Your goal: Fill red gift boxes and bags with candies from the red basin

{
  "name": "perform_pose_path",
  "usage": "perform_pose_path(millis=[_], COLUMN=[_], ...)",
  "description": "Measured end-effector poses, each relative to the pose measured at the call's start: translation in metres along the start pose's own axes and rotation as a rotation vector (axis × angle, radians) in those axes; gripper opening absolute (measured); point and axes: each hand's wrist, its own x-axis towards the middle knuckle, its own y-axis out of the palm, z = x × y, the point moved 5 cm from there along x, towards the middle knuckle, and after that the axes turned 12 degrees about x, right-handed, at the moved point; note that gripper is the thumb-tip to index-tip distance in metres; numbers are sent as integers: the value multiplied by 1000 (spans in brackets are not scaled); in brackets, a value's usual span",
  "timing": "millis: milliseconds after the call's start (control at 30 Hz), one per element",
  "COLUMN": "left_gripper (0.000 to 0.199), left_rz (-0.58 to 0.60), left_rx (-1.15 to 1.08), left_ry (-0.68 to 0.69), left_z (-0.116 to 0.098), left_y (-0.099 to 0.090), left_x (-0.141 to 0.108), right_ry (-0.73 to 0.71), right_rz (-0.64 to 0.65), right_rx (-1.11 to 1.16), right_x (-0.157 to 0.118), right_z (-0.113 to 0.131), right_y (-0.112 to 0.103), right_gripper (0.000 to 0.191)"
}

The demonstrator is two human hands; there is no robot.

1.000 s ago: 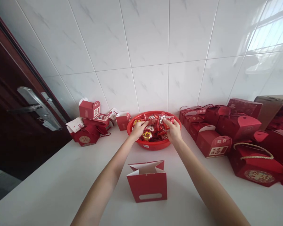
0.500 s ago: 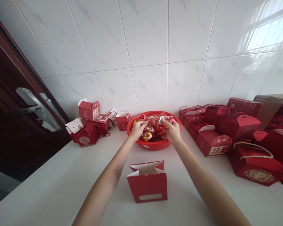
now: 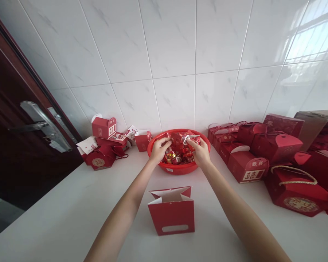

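Observation:
A red plastic basket (image 3: 180, 169) holding red and gold wrapped sweets (image 3: 171, 157) stands against the wall. Over its left side is my left hand (image 3: 160, 148), fingers pinched together at the sweets; what it grips, if anything, is too small to tell. My right hand (image 3: 200, 151), over the basket's right side, pinches a red and white wrapped packet (image 3: 186, 139). Nearer to me, between my forearms, an open-topped red paper box (image 3: 171, 216) stands upright on the white table, its white inside showing.
At the left stand small red boxes (image 3: 104, 127) and a hexagonal red box (image 3: 100, 160). Many red gift boxes (image 3: 247, 165) crowd the right side, one with a rope handle (image 3: 295, 174). Behind is a tiled wall (image 3: 175, 102); a dark door (image 3: 5, 145) is at far left.
A red packet near my left fingertips is no longer visible there, and the sweets in the basket have shifted. Both hands stay almost where they were.

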Motion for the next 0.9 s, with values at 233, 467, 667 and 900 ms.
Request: perform_pose_path(millis=[233,467,667,900], left_gripper=[27,28,23,31], left_rz=[-151,-208,-359,-401], left_rx=[-95,-44,420,492], left_ry=[87,265,659,769], left_z=[-14,-50,-96,-111], left_y=[-13,-38,-64,-64], left_x=[-12,-60,-104,-132], right_ry=[-44,176,410,386], right_rz=[88,142,344,516], right_rx=[-51,-5,-71,-232], right_x=[-1,-10,-40,-72], right_z=[-1,14,42,50], right_y=[3,21,55,77], right_gripper=[33,35,29,30])
